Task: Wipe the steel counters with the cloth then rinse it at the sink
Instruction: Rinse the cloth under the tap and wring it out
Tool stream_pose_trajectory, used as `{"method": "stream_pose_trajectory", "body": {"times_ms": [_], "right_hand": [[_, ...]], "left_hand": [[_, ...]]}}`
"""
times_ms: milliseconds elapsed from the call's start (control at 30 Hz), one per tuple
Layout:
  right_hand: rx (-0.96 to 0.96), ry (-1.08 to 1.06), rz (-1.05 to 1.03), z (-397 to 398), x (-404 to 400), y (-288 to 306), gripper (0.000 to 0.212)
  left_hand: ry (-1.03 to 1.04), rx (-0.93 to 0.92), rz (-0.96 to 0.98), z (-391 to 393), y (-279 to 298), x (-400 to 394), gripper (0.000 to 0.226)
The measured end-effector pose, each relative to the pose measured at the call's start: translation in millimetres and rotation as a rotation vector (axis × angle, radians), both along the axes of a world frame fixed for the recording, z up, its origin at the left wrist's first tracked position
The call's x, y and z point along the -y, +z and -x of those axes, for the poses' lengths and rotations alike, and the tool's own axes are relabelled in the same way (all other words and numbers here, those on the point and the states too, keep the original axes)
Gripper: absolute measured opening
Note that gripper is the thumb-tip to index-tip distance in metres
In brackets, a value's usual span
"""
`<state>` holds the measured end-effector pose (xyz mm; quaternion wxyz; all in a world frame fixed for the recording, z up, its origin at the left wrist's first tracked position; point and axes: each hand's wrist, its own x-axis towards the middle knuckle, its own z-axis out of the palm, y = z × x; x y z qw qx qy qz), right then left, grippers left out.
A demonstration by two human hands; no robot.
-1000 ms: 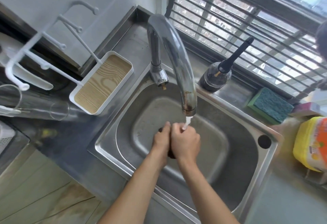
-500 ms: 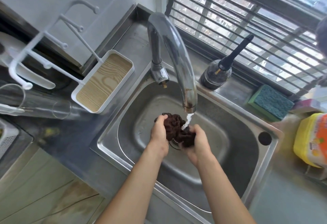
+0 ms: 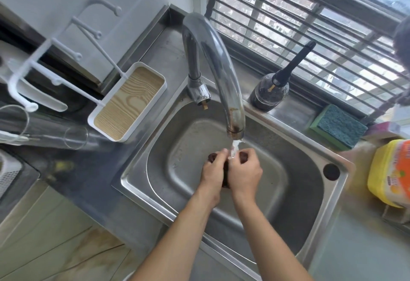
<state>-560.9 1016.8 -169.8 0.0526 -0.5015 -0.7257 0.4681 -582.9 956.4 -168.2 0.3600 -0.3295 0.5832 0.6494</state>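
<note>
I'm rinsing now, both hands over the sink basin, under the tap. Left hand is curling round the cloth, fingers closed on it, w/ a dark lump poking out past the knuckles on the far left side. Right hand is doing the same from the other side, fingers wrapped tight, another bit of cloth showing beyond them. So the cloth is bunched between the two hands, mostly hidden, right under the water stream, which is landing where the hands meet.

To do this step well, I'm thinking: keep the wad under the stream, open and squeeze it by turns so water gets thru the folds, not just over the outside. Keep it low in the basin so splash isn't going back onto the bench.

Going left to right round it: a white hook rack w/ a wood-grain tray is sitting left of the sink, a clear glass lying near it. Behind the sink, a dark bottle w/ a black spout; then a green sponge; far right, a yellow container. Nothing is blocking the hands; the tap spout is close above, so lifting the cloth high would bump it, I reckon.
</note>
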Motion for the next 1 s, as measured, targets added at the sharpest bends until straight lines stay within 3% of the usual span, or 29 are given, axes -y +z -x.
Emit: {"method": "stream_pose_trajectory", "body": {"times_ms": [100, 267, 333, 433, 500, 633, 700, 767, 867, 1000], "right_hand": [[0.050, -0.175, 0.063, 13, -20, -7, 0.032], [-0.127, 0.203, -0.084, -14, 40, 30, 0.035], [-0.019, 0.199, -0.069, -8, 29, 18, 0.033], [0.170, -0.039, 0.047, 15, -10, -7, 0.035], [0.139, -0.083, 0.049, 17, -11, -7, 0.035], [-0.123, 0.211, -0.003, -12, 39, 24, 0.035], [-0.114, 0.243, -0.027, -11, 36, 23, 0.036], [-0.002, 0.119, -0.030, 5, 15, 7, 0.038], [0.112, -0.154, 0.172, 21, -21, -17, 0.026], [0.038, -0.164, 0.475, 11, -27, -25, 0.035]], "left_hand": [[-0.058, -0.022, -0.029, 2, 14, -7, 0.031], [-0.033, -0.049, 0.224, 27, 5, 9, 0.049], [-0.015, -0.020, 0.187, 17, 3, 12, 0.047], [-0.130, -0.079, 0.133, -3, 8, 7, 0.041], [-0.202, -0.144, 0.168, 3, 4, 7, 0.045], [-0.110, -0.102, 0.222, 32, 3, 19, 0.048], [-0.078, -0.067, 0.187, 31, 4, 20, 0.043], [-0.087, -0.076, 0.118, 20, 7, 14, 0.038], [-0.128, -0.083, 0.091, 5, 0, 10, 0.040], [-0.006, 0.048, 0.065, 4, -10, 19, 0.049]]}}
